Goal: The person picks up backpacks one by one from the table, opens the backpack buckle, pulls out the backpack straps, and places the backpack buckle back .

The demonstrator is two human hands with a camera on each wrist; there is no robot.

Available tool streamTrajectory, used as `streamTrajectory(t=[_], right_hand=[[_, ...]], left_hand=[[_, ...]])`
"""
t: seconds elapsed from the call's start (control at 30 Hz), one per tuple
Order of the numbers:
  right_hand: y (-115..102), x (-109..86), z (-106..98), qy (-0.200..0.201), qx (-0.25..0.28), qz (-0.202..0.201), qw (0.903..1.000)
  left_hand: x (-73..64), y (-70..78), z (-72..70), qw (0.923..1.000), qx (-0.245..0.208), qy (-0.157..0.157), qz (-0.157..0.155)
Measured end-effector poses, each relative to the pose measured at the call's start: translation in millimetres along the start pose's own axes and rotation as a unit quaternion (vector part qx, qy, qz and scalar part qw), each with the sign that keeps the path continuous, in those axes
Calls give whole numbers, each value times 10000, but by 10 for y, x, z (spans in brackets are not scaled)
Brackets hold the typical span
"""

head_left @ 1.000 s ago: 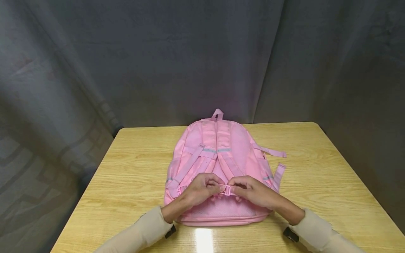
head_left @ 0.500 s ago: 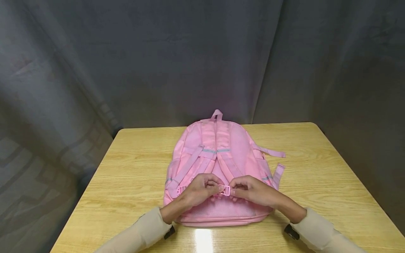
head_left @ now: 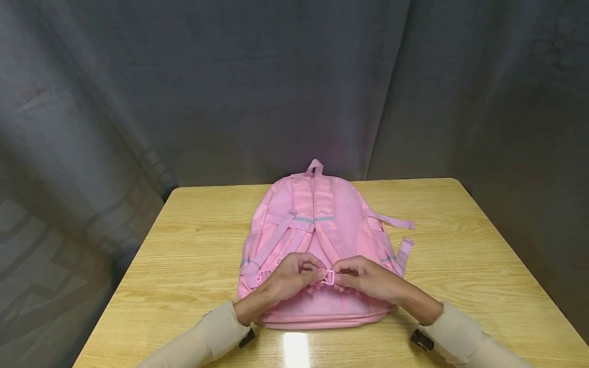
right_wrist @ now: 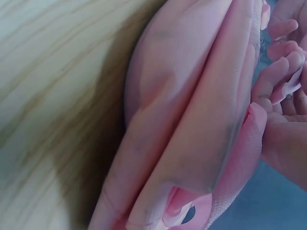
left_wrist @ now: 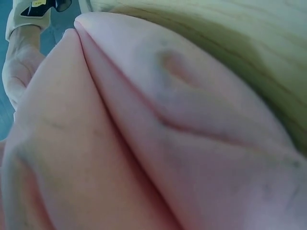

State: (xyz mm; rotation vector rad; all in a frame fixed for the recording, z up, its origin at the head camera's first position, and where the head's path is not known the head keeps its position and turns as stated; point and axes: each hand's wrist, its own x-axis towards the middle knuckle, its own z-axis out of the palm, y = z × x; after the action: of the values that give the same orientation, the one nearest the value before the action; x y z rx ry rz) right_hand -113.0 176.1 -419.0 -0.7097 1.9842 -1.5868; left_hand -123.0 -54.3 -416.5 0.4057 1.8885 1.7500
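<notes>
From the left, 1 bench (head_left: pixel 193 245) carries 1 pink backpack (head_left: pixel 317 248) at its middle, strap side toward the person. Near the backpack's lower left corner is 1 plastic fitting (head_left: pixel 263 276). Next, the left hand (head_left: pixel 293 273) pinches the left part of 1 pink buckle (head_left: pixel 328 276) between thumb and fingers, over the lower panel; whether the buckle is 1 piece or 2 joined halves, I cannot tell. Just right of it, the right hand (head_left: pixel 368 277) pinches the strap at the buckle's right edge. Beyond, 2 loose strap ends (head_left: pixel 399 223) stick out past the backpack's right side. The backpack looks soft and fairly light, liable to sag, so its 1 top loop (head_left: pixel 315 164) seems the best lifting point; the buckle is likely stiff and smooth, better held by its sides, with the webbing kept taut.
</notes>
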Motion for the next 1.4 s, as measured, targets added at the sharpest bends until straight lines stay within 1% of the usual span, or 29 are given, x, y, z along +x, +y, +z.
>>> streamTrajectory(t=[0.17,0.3,0.53,0.83,1.13,1.4], right_hand=[[-5,13,6,-8,3,56,10000],[-1,17,2,-60,18,-4,10000],[-35,-1,-38,-19,-324,-14,9995],[-64,-50,-84,-101,-478,-18,9988],[-39,-36,-79,-219,-323,-21,9992],[-8,-12,-60,-150,-40,-37,9999]], left_hand=[[-14,7,-7,10000,-47,-5,33],[-24,12,-8,10000,-42,5,19],[-22,0,-4,9999,69,-13,113],[-24,-6,1,10000,31,3,90],[-28,-18,-8,9998,114,148,-41],[-44,-15,-11,9999,129,86,4]])
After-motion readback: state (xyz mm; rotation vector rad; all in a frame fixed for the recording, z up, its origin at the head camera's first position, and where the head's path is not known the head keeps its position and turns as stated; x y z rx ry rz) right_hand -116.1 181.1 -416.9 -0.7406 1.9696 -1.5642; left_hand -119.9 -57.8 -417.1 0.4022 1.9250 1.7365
